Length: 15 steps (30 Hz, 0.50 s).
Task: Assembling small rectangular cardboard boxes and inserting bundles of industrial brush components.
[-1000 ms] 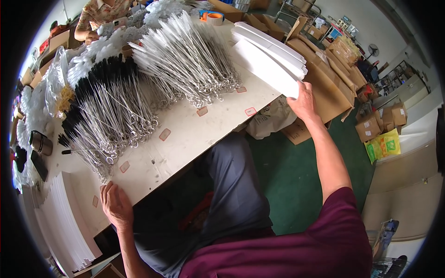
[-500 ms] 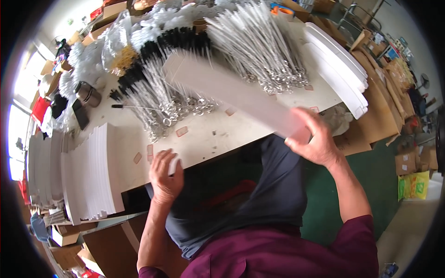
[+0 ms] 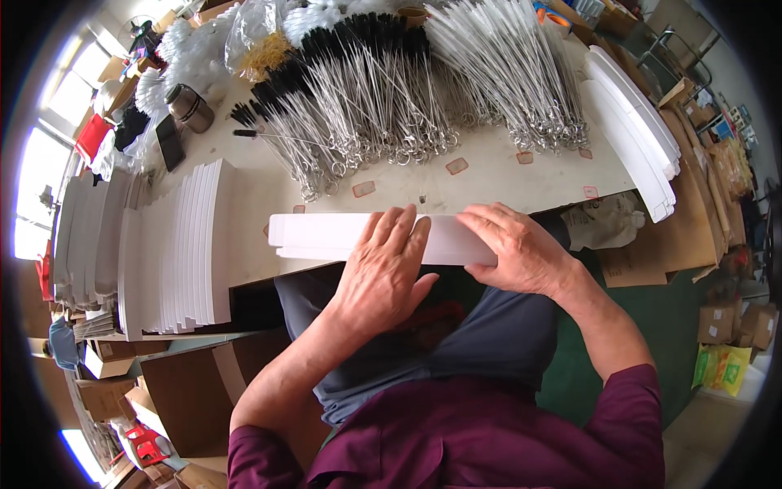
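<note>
At the table's (image 3: 489,175) near edge is one white box (image 3: 318,231), its long axis running left to right, roughly along that edge, its flapped end pointing left. The left grip (image 3: 383,265) is spread, fingers laid across the box's middle; the right grip (image 3: 482,244) grasps the other end between thumb and fingers. Toward the far edge: one flask (image 3: 192,111), one phone (image 3: 170,144), brushes (image 3: 513,77) too many to count.
</note>
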### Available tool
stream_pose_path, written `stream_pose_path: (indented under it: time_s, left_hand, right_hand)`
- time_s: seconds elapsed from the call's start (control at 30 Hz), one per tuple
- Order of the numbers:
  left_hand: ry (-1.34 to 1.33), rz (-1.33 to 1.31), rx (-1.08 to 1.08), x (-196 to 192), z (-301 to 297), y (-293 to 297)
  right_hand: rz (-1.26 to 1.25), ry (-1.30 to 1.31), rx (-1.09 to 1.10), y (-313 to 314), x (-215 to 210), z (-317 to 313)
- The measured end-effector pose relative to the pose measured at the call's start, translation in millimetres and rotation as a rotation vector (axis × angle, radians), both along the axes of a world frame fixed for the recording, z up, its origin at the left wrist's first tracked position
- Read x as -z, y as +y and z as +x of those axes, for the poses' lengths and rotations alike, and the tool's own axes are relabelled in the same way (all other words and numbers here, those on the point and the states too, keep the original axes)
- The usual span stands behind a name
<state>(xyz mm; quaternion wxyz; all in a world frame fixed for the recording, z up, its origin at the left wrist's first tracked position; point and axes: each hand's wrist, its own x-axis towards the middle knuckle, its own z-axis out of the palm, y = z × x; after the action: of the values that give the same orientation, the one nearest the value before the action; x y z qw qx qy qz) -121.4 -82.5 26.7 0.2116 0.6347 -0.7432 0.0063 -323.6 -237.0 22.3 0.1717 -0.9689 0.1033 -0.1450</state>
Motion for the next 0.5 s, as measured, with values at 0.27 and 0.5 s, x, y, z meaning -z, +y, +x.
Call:
stream_pose_path:
  time_s: [0.27, 0.5]
  left_hand:
    - [0.114, 0.124, 0.029, 13, 0, -15]
    - [0.000, 0.117, -0.128, 19, 10, -12]
  right_hand:
    - [-0.021, -0.065, -0.076, 11, 8, 12]
    - [-0.082, -0.220, 0.146, 13, 10, 9]
